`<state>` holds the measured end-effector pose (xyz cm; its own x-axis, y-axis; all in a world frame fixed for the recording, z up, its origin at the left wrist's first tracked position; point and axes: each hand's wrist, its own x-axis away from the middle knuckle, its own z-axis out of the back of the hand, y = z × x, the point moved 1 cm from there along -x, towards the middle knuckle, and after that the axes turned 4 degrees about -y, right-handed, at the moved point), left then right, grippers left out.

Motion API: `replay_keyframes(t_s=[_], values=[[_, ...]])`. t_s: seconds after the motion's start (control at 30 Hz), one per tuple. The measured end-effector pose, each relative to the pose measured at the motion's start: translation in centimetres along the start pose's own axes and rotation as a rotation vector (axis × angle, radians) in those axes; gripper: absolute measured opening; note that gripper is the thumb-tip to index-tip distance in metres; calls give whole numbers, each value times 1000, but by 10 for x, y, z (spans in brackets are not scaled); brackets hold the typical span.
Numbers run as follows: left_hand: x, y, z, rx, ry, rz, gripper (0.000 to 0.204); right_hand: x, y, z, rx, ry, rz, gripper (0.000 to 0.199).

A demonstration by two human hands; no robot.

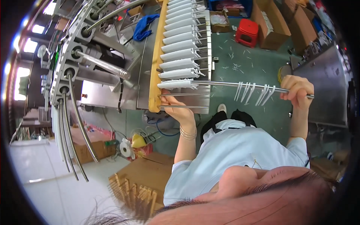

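Observation:
My right hand (298, 90) is closed around the end of a long metal rod (225, 84). Several thin white strips (247, 93) hang apart from one another along that rod. Its other end runs into a tightly packed row of white strips (176, 84) beside a yellow wooden bar (154, 99). My left hand (178, 110) is at this bar, just below the packed row and behind two bare rods (183, 107). Its fingertips are partly hidden, so its grip is unclear. More rods packed with white pieces (180, 54) lie side by side farther along the bar.
A metal frame with thick rods (101, 63) stands at left. Cardboard boxes (272, 24), a red stool (246, 33) and scattered white strips (235, 66) are on the green floor. A steel cabinet (324, 86) stands at right, a carton (144, 174) at lower left.

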<state>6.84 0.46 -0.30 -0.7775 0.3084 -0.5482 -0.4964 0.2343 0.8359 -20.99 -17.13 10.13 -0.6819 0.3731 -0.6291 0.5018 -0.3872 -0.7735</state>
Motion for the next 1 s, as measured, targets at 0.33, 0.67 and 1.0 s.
replay_keyframes(t_s=[0.33, 0.67, 1.0], values=[[8, 27, -35, 10, 274, 115, 14, -39, 22, -31, -42, -299, -24, 59], [49, 41, -68, 77, 229, 116, 22, -7, 41, 30, -229, -96, 9, 61], [-11, 12, -51, 262, 399, 197, 29, -1, 28, 54, -299, -7, 59, 59]])
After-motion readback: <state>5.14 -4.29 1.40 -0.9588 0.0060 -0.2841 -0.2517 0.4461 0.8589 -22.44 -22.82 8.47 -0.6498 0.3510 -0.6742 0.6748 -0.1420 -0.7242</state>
